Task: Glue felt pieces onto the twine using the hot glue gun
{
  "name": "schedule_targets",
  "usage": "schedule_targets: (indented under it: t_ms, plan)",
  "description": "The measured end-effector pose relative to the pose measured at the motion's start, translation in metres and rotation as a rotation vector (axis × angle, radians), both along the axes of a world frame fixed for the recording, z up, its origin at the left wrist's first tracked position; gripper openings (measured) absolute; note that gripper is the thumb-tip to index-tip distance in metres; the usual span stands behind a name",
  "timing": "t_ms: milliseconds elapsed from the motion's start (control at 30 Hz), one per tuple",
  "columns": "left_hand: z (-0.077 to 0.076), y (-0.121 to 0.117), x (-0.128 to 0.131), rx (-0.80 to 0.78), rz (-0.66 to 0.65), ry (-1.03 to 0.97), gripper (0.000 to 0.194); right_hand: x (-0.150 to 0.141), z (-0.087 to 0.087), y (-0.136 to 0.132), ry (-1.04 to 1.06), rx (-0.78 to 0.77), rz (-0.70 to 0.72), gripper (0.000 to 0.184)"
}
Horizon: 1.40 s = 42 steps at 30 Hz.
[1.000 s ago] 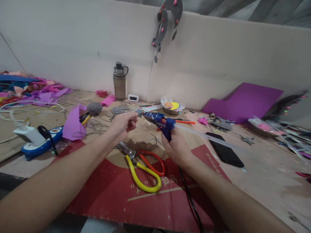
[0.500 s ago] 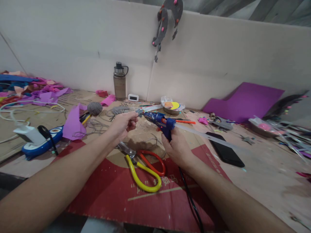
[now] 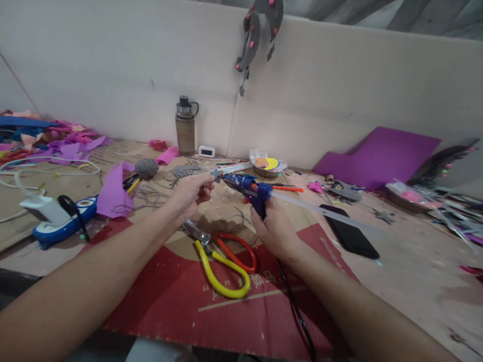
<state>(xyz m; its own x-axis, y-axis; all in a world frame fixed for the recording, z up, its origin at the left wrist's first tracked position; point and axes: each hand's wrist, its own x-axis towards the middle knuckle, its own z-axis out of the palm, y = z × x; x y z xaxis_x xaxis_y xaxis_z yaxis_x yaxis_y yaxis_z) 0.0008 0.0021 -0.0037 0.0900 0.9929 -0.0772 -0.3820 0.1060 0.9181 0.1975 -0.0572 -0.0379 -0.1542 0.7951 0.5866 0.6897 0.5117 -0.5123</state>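
My right hand (image 3: 277,229) is wrapped round the grip of a blue hot glue gun (image 3: 259,196), with a long translucent glue stick (image 3: 313,205) running out of its back. The nozzle points left at a small grey piece (image 3: 216,174), which my left hand (image 3: 194,193) pinches between thumb and fingers. Whether the nozzle touches the piece I cannot tell, and its exact kind is too small to make out. Below the hands lie scissors (image 3: 226,271) with one yellow and one red handle, their blades partly hidden toward my left wrist.
Red-printed cardboard (image 3: 162,306) covers the table's front. A black phone (image 3: 350,234) lies right; a blue power strip (image 3: 66,229) with a white charger (image 3: 43,208) sits left. Behind stand a bottle (image 3: 185,130), a grey yarn ball (image 3: 146,168) and a bowl (image 3: 266,172). The gun's black cord (image 3: 296,306) hangs frontward.
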Motion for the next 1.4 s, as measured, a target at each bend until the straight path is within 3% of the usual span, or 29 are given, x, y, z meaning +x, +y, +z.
schedule_targets:
  t_ms: [1400]
  plan:
    - [-0.0005,0.0024,-0.0011,0.007,0.005,0.018,0.013,-0.0026,0.0021,-0.0025,0.011,0.011,0.007,0.022]
